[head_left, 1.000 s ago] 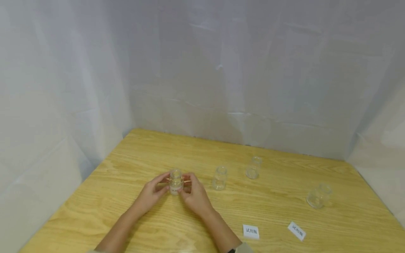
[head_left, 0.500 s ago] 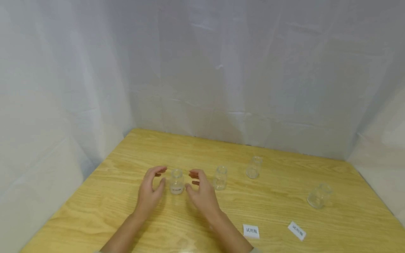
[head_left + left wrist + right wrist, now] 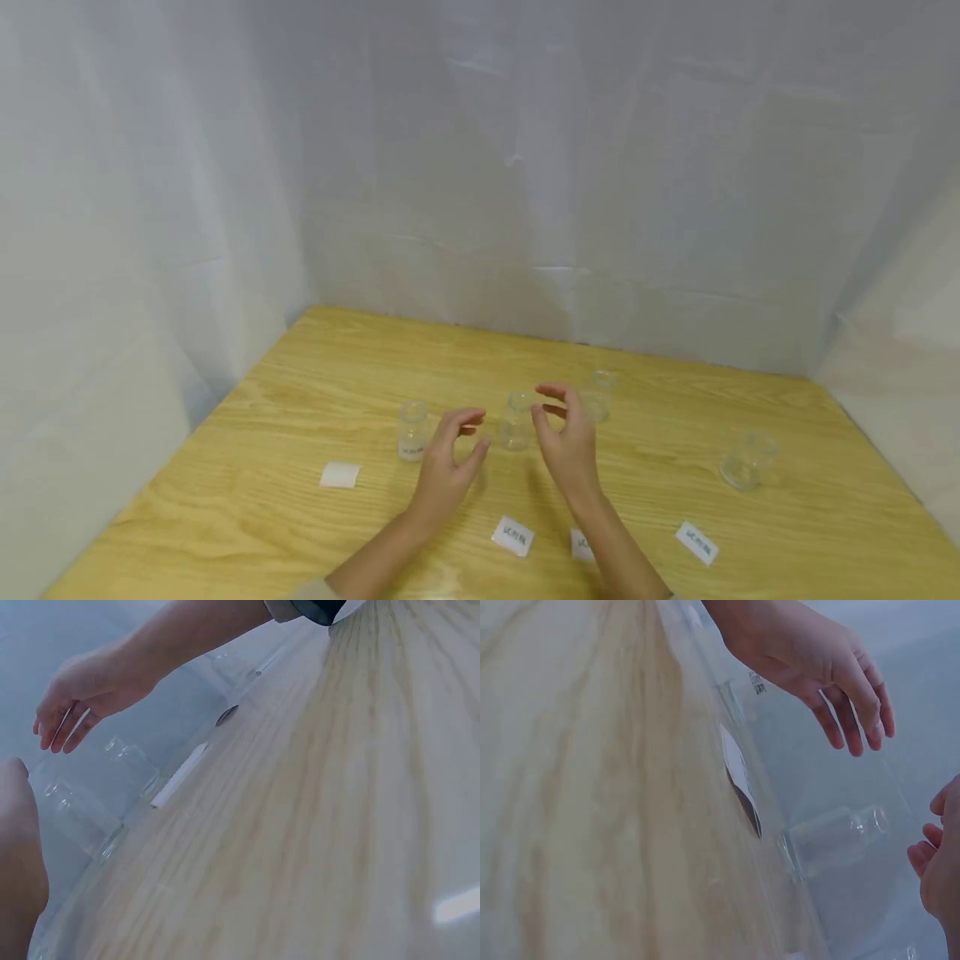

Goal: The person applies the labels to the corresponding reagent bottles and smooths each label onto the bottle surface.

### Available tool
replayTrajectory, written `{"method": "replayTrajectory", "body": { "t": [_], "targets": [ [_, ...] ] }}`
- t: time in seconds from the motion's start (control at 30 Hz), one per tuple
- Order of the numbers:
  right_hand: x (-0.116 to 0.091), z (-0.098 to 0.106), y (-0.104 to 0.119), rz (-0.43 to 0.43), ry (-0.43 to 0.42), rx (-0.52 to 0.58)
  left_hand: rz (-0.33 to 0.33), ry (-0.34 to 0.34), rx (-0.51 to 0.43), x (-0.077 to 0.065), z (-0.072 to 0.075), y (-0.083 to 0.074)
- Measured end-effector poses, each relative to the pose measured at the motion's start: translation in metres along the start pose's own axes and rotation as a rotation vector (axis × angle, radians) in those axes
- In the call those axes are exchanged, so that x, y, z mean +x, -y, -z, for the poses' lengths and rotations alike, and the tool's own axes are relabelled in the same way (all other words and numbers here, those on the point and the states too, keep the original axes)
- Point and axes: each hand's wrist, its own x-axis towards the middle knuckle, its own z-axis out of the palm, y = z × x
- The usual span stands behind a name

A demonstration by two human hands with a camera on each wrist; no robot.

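Observation:
A clear glass bottle (image 3: 516, 425) stands upright on the wooden table, between my two hands. On its left side my left hand (image 3: 444, 471) curves with relaxed fingers, apart from the glass. My right hand (image 3: 570, 442) is on the other side, thumb and fingers spread near the bottle's neck; contact cannot be told. Left of my left hand stands another glass bottle (image 3: 412, 429) with a written white label (image 3: 412, 450) on its lower front. The right wrist view shows the middle bottle (image 3: 836, 840) upright, with gaps to both hands.
Behind my right hand stands a partly covered bottle (image 3: 602, 392); another bottle (image 3: 748, 461) is far right. Written paper labels lie in front: one (image 3: 513, 536), one partly under my right forearm (image 3: 581, 544), and one at right (image 3: 697, 543). A blank-faced paper (image 3: 340, 475) lies left.
Both hands released the labelled bottle, spread apart and moved right to either side of the middle bottle. The blank paper at left and one written label in front have come into view.

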Motion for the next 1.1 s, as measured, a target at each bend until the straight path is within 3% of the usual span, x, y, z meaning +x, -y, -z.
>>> {"method": "replayTrajectory", "body": {
  "t": [0.13, 0.27, 0.47, 0.57, 0.73, 1.1],
  "targets": [
    [0.001, 0.003, -0.034, -0.119, 0.003, 0.019, 0.183, 0.03, -0.022, 0.0, -0.021, 0.013],
    [-0.002, 0.001, -0.048, -0.239, 0.117, 0.049, 0.367, 0.089, -0.029, 0.003, -0.027, 0.019],
    [-0.006, -0.001, -0.058, -0.349, 0.214, 0.125, 0.515, 0.225, -0.121, 0.007, -0.03, 0.024],
    [-0.005, -0.001, -0.06, -0.374, 0.232, 0.126, 0.53, 0.241, -0.153, 0.008, -0.032, 0.027],
    [-0.005, 0.001, -0.06, -0.377, 0.242, 0.138, 0.523, 0.226, -0.126, 0.008, -0.034, 0.028],
    [-0.01, -0.001, -0.058, -0.331, 0.229, 0.111, 0.539, 0.207, -0.129, 0.005, -0.033, 0.023]
  ]
}}
